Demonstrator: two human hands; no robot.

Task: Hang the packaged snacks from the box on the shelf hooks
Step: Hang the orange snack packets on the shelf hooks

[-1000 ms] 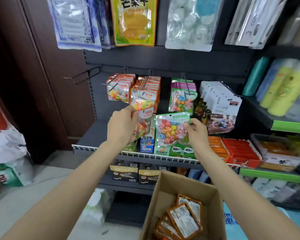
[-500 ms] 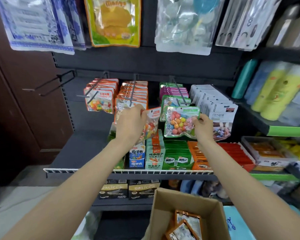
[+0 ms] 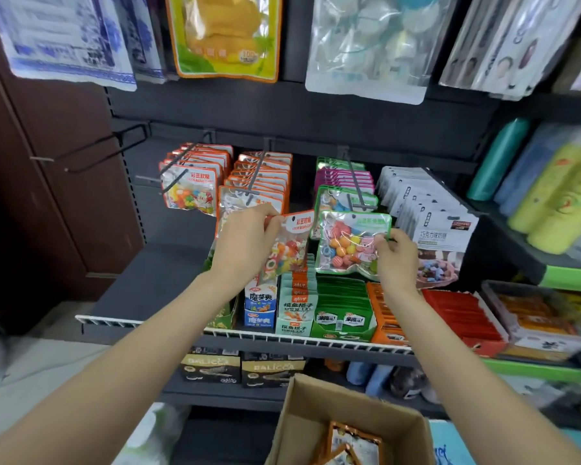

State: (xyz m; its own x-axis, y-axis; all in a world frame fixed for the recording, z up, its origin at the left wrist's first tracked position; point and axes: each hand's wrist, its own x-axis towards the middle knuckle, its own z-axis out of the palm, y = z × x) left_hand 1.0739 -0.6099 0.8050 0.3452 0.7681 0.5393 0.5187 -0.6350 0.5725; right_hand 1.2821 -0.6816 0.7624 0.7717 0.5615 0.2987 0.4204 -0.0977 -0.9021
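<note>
Both hands rose: the green packet [image 3: 351, 242] in the right grip [image 3: 394, 260] is now just under its hook [image 3: 358, 182].

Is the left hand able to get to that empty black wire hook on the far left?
Probably yes, but not freely: the left hand holds an orange-edged candy packet. The empty black wire hook sticks out with nothing hanging in front of it.
</note>
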